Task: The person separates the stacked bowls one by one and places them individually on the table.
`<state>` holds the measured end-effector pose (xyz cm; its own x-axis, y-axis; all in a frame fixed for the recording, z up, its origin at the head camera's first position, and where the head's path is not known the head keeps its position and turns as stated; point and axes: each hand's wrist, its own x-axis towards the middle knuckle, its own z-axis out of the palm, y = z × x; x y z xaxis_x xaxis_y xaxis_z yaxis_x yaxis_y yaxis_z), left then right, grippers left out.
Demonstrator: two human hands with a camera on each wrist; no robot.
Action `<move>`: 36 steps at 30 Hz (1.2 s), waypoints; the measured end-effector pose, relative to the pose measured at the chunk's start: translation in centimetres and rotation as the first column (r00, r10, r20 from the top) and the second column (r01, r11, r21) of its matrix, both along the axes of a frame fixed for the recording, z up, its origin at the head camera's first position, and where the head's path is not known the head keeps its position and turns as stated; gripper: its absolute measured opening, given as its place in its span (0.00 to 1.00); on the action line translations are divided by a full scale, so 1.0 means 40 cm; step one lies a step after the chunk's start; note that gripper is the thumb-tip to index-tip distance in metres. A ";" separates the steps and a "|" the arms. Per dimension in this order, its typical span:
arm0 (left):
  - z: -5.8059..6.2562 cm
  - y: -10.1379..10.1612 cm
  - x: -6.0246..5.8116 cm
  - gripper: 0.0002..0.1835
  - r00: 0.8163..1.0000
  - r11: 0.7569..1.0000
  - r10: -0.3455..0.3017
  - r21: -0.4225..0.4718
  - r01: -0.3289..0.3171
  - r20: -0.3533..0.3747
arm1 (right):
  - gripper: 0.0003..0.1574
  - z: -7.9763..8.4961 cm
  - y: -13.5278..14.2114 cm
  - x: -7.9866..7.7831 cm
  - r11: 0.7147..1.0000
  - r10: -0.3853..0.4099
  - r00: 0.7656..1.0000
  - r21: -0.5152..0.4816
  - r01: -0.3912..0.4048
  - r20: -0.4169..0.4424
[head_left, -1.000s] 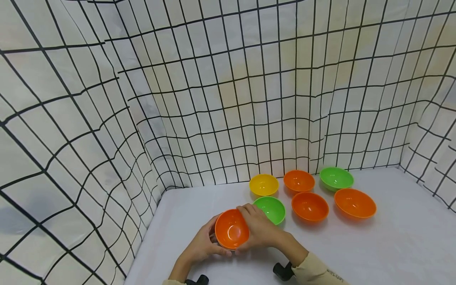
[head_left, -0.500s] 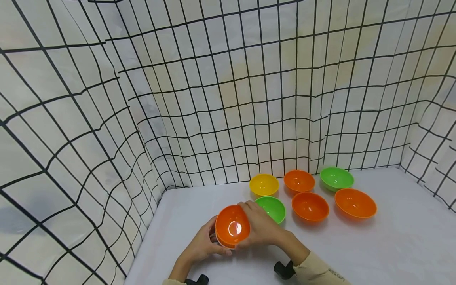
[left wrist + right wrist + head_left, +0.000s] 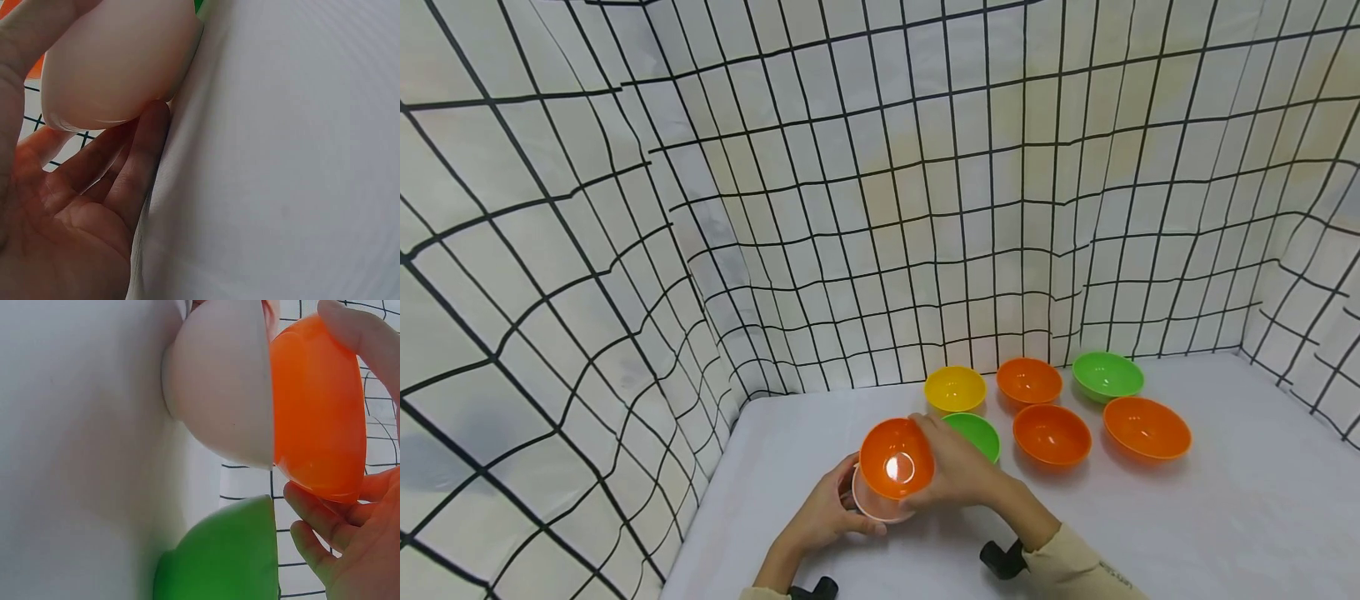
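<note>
An orange bowl (image 3: 895, 458), tilted toward the head camera, is held by my right hand (image 3: 958, 467), thumb on one side and fingers on the other. Beneath it, partly covered in the head view, is a pale pinkish-white bowl (image 3: 874, 503). My left hand (image 3: 829, 512) grips that pale bowl with thumb and fingers round its side, low against the cloth. From the right wrist, the orange bowl (image 3: 322, 419) shows just above the rim of the pale bowl (image 3: 225, 381). A green bowl (image 3: 977, 436) stands right behind my right hand.
Behind and to the right stand a yellow bowl (image 3: 955, 389), orange bowls (image 3: 1028, 381) in two rows and another green bowl (image 3: 1107, 377). All rest upright on the white cloth (image 3: 1247, 500). A black-gridded white curtain (image 3: 880, 208) closes off the back and sides.
My right hand has raised the orange bowl up and slightly right out of the pale bowl, which has come into sight below it. The left hand has stayed put.
</note>
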<state>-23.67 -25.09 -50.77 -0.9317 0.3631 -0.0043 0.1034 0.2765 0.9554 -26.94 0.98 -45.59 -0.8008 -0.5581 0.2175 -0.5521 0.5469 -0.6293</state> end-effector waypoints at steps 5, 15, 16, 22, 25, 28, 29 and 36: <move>0.000 0.000 -0.002 0.59 1.000 1.000 0.012 -0.006 -0.012 0.001 | 0.73 0.003 0.008 -0.004 1.000 -0.002 1.000 -0.030 0.002 0.015; 0.014 -0.001 -0.002 0.59 0.993 0.984 0.114 -0.137 -0.115 -0.017 | 0.72 0.008 0.020 -0.007 1.000 -0.016 0.999 -0.019 0.017 0.042; 0.015 -0.002 -0.002 0.58 0.992 0.980 0.122 -0.153 -0.125 -0.024 | 0.72 0.008 0.021 -0.007 1.000 -0.016 0.999 -0.018 0.017 0.047; 0.020 -0.012 -0.007 0.57 0.981 0.953 0.176 -0.236 -0.190 -0.078 | 0.70 0.019 0.024 -0.007 1.000 -0.018 0.997 -0.017 0.019 0.072; 0.021 -0.021 -0.013 0.57 0.974 0.941 0.202 -0.258 -0.221 -0.099 | 0.70 0.025 0.027 -0.008 0.999 -0.020 0.997 -0.023 0.022 0.080; 0.019 -0.030 -0.021 0.57 0.968 0.928 0.228 -0.278 -0.250 -0.109 | 0.70 0.028 0.031 -0.008 0.999 -0.018 0.997 -0.031 0.020 0.077; 0.019 -0.033 -0.024 0.57 0.965 0.924 0.235 -0.283 -0.258 -0.112 | 0.70 0.029 0.032 -0.008 0.999 -0.016 0.997 -0.028 0.018 0.071; 0.024 -0.044 -0.061 0.56 0.953 0.903 0.274 -0.305 -0.302 -0.133 | 0.71 0.025 0.033 -0.004 1.000 0.015 0.996 0.021 -0.017 0.091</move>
